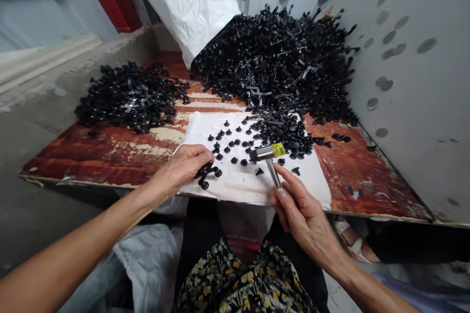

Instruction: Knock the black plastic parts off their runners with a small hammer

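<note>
My right hand is closed round the metal handle of a small mallet. Its head has a black face on the left and a yellow face on the right, and it is raised over the white cloth. At the cloth's left front, my left hand pinches a black plastic piece with round ends. Between and beyond my hands, several loose black plastic studs with flat round bases are scattered over the cloth. They thicken into a small heap at its back right.
A large pile of black plastic pieces fills the back right, partly under a white sack. A smaller pile lies at the left on the worn red tabletop. A grey spotted panel borders the right side; a person's foot shows below.
</note>
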### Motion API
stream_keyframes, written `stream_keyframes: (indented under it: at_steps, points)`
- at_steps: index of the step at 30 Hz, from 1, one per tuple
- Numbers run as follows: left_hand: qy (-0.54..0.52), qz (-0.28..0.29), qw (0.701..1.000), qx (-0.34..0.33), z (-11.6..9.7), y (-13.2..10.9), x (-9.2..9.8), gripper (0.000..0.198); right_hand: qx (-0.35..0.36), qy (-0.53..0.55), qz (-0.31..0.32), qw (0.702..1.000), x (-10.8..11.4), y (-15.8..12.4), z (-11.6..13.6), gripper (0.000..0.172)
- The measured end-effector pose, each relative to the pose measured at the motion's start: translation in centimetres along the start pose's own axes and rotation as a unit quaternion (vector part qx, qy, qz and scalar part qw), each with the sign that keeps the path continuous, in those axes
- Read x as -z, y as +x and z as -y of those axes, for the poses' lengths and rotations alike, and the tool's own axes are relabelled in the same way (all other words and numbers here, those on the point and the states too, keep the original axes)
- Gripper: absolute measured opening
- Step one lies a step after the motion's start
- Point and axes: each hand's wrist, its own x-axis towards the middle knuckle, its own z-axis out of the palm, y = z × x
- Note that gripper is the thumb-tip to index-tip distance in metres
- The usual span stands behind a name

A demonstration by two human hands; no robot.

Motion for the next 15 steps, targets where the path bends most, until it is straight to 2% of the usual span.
stream_keyframes:
  at_steps: [9, 15]
  points:
    - [0.030, 0.011, 0.998, -0.056, 0.75, 0.48, 0.10, 0.033, 0.003, -0.011, 0.000, 1.000, 0.10, 0.09, -0.18, 0.047]
    - [0.039, 0.008, 0.998, -0.044, 0.39, 0.29, -0.04, 0.032, 0.001, -0.010, 0.004, 1.000, 0.03, 0.00, -0.14, 0.047]
